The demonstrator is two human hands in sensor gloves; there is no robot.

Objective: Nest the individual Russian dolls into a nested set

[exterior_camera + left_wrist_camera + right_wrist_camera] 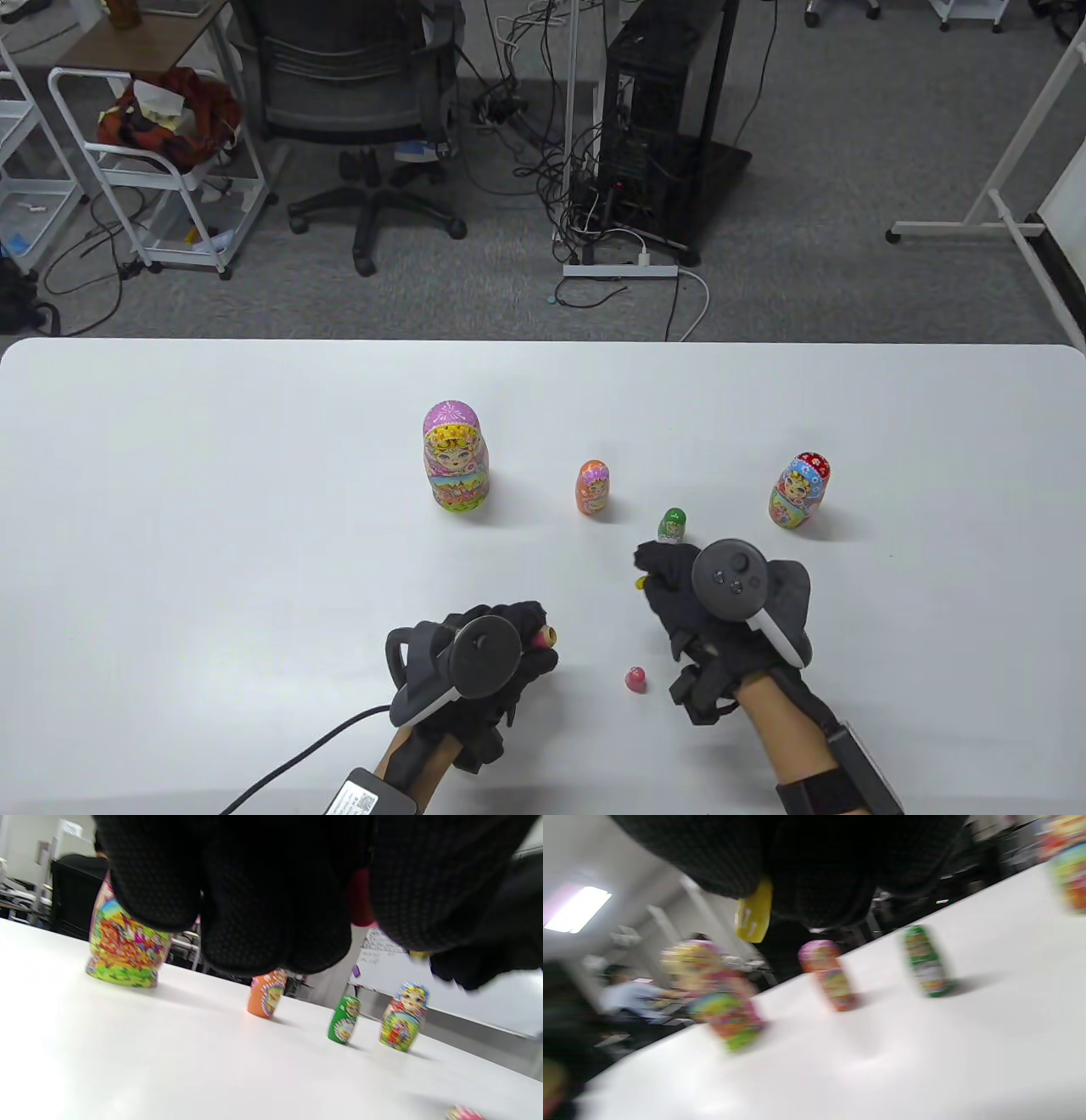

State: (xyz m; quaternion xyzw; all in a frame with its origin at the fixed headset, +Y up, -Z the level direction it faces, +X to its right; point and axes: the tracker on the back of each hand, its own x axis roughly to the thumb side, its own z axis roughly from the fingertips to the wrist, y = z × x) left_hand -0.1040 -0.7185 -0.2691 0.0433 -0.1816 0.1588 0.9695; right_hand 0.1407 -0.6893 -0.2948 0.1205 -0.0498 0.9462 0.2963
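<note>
My left hand (528,635) grips a small red doll half (543,635) with its open end facing right; it shows as a red patch between the fingers in the left wrist view (358,899). My right hand (655,579) pinches a tiny yellow doll (640,582), seen under the fingers in the right wrist view (754,914). The hands are a short gap apart. A small pink doll piece (635,679) lies on the table between them, nearer me.
Standing on the white table (212,509) are a large purple doll (456,458), an orange doll (593,488), a green doll (671,525) just beyond my right hand, and a blue-red doll (799,491).
</note>
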